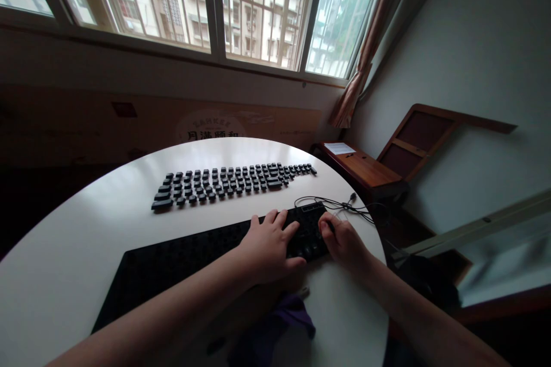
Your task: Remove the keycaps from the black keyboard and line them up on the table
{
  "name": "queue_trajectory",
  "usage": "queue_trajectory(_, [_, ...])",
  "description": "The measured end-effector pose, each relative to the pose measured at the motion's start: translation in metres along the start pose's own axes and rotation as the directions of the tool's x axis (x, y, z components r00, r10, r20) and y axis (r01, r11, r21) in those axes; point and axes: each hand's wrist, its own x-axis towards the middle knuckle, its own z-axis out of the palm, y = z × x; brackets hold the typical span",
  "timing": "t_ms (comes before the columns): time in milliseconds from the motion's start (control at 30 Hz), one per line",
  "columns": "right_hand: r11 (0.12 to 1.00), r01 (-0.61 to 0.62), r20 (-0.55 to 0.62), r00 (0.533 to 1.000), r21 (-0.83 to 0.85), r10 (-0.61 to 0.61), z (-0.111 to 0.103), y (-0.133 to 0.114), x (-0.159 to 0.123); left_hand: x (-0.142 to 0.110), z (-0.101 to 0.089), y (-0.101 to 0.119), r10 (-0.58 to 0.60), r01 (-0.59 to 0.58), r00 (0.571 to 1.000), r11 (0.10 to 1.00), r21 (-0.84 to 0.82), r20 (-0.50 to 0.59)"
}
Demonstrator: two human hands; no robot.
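Observation:
A black keyboard (181, 264) lies across the table in front of me, with most keycaps gone from its long left part. My left hand (269, 246) rests on it, fingers spread, pressing near its right section. At the keyboard's right end my right hand (342, 238) is closed in a pinch; what sits between its fingers is too small to make out, though thin wire-like lines show beside them. Several dark keycaps (307, 249) remain on the board between my hands. Beyond the keyboard, loose black keycaps (221, 186) stand in rows on the tabletop.
The round white table (77, 241) curves away to its right edge. A black cable (340, 205) lies coiled behind my right hand. Near me is a purple cloth (284, 321) beside a small grey piece (303, 292). A wooden chair (370, 169) holding paper stands beyond, by the window.

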Motion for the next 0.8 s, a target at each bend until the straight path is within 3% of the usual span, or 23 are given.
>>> queue_trajectory(167, [0.967, -0.107, -0.132, 0.981, 0.231, 0.140, 0.004, 0.008, 0.001, -0.001, -0.004, 0.001, 0.001, -0.001, 1.000, 1.000, 0.000, 0.015])
queue_trajectory(300, [0.843, -0.181, -0.207, 0.923, 0.507, 0.323, 0.007, 0.012, 0.003, -0.002, -0.003, 0.000, 0.002, -0.002, 1.000, 1.000, -0.013, 0.015])
queue_trajectory(367, [0.824, -0.166, -0.219, 0.919, 0.542, 0.329, 0.009, 0.013, 0.004, -0.002, -0.001, -0.001, 0.001, -0.001, 1.000, 1.000, -0.027, 0.014])
queue_trajectory(533, [0.917, -0.007, -0.324, 0.935, 0.398, 0.148, 0.009, 0.011, -0.003, 0.002, -0.004, -0.004, 0.008, -0.010, 1.000, 0.989, -0.146, -0.015])
queue_trajectory(667, [0.963, 0.185, -0.276, 0.953, 0.197, -0.127, 0.003, -0.003, -0.012, 0.010, -0.012, -0.005, -0.034, -0.049, 0.974, 0.935, -0.350, -0.225])
queue_trajectory(800, [0.897, 0.439, -0.203, 0.875, -0.052, -0.440, 0.000, -0.020, -0.014, 0.015, -0.013, -0.008, -0.076, -0.099, 0.952, 0.841, -0.531, -0.298])
